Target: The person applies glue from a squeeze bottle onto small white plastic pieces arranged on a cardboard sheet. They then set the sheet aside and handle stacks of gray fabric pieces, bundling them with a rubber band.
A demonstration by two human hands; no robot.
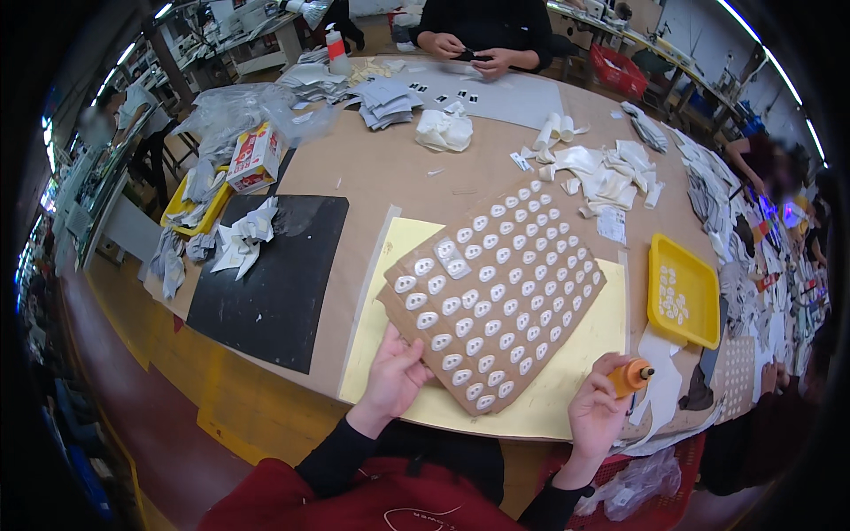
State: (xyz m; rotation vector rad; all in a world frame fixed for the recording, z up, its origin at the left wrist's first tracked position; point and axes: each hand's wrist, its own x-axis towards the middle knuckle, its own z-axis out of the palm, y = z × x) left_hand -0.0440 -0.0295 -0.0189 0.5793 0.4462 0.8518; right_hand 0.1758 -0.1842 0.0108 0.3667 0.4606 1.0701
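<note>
Gripping a small orange bottle (629, 377), the right hand (598, 411) could smear glue if tilted, while the left hand (394, 376) pinches the cardboard sheet (496, 292) of white ovals.

sleeves: you wear long black sleeves, close-fitting, ending at both wrists | hands: your left hand (394, 376) and right hand (598, 411) are bare, without gloves or rings | front: you wear a red garment with a thin pale line drawing
</note>
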